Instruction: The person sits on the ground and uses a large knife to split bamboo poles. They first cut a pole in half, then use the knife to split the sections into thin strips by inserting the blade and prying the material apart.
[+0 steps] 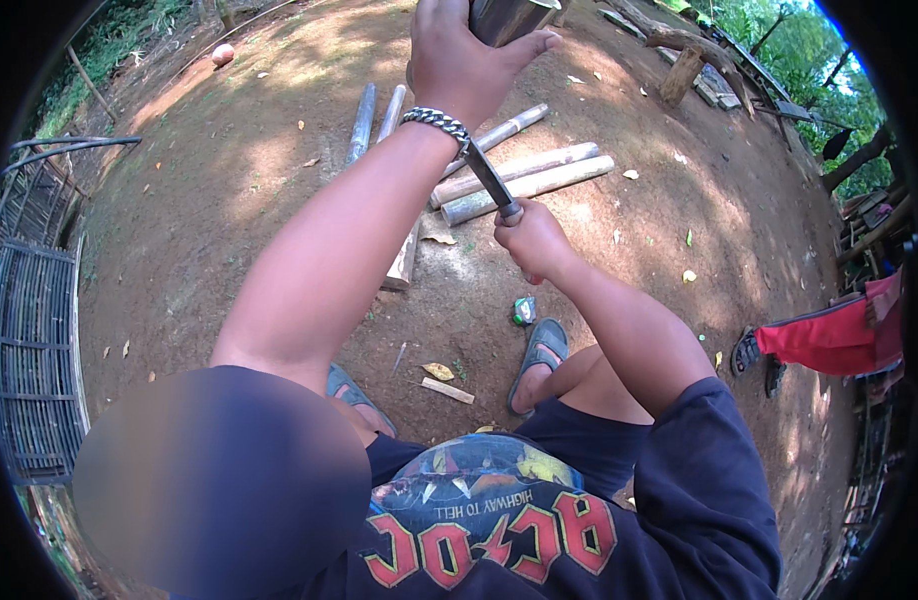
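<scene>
brown bare earth carries everything, giving the loose pieces a broad place to lie. the slatted bamboo panel sits well apart at the left edge, leaving the person's arms room.

several long, round, grey-and-tan bamboo poles lie ahead of the feet, fanned at different angles; lying flat, they seem unlikely to roll far, and they are within reach.

the thick dark-brown bamboo tube is raised at the upper edge of the view, in the left hand. its fingers wrap the far side, mostly hidden, opened only as wide as the tube, with the thumb stretched along the near side, probably to steady it. a pale-sided length of bamboo shows below the forearm; whether it joins the tube i cannot tell.

the long dark steel machete is in the right hand, the fingers closed tightly round its handle, which likely keeps the blade controlled and angled away from the knees. its tip is hidden, so contact with the tube is unclear.

smaller still, a green-and-white tape measure rests on the earth near the right foot, handy yet clear of the blade, and a flat pale bamboo strip lies between the feet.
</scene>
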Action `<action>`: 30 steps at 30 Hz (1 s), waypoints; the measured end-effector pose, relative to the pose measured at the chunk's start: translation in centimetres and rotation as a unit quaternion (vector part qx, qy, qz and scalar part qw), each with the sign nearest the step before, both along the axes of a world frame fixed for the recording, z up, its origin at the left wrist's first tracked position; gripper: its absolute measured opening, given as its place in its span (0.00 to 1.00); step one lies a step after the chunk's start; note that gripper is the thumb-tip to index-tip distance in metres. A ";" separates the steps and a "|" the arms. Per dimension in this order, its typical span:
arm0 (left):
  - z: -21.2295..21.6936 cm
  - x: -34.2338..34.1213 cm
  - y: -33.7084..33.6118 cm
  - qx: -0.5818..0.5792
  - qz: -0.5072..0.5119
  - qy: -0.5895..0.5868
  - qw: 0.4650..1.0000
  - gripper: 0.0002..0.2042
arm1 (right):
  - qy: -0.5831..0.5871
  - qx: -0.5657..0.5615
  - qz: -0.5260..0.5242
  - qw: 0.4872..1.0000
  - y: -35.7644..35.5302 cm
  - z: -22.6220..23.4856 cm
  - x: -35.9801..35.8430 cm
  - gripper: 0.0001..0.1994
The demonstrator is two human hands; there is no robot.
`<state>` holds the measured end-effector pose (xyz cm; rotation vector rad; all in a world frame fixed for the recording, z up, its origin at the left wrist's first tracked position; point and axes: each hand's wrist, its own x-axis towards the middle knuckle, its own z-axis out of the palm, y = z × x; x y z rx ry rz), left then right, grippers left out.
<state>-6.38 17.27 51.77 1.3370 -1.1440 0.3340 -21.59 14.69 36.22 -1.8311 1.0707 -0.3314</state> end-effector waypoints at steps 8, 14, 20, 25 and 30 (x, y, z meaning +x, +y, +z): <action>0.5 1.2 -1.9 0.030 0.019 -0.043 0.998 0.30 | 0.011 -0.001 -0.003 1.000 -2.0 0.0 0.9 0.05; 1.1 -2.0 -2.4 0.024 0.094 -0.080 0.992 0.30 | 0.108 -0.210 -0.001 0.972 -4.9 -1.9 -0.6 0.07; -2.9 -2.4 -4.3 -0.014 -0.011 -0.128 0.992 0.31 | 0.379 -0.189 0.126 0.897 -5.9 -7.6 -5.4 0.17; 2.0 5.2 -0.5 0.027 -0.037 0.021 0.999 0.23 | 0.302 -0.116 0.089 0.942 -7.4 -9.3 -2.4 0.17; -0.8 21.4 6.5 -0.118 -0.060 0.123 0.984 0.25 | 0.184 -0.058 0.017 0.981 -8.5 -15.4 1.2 0.19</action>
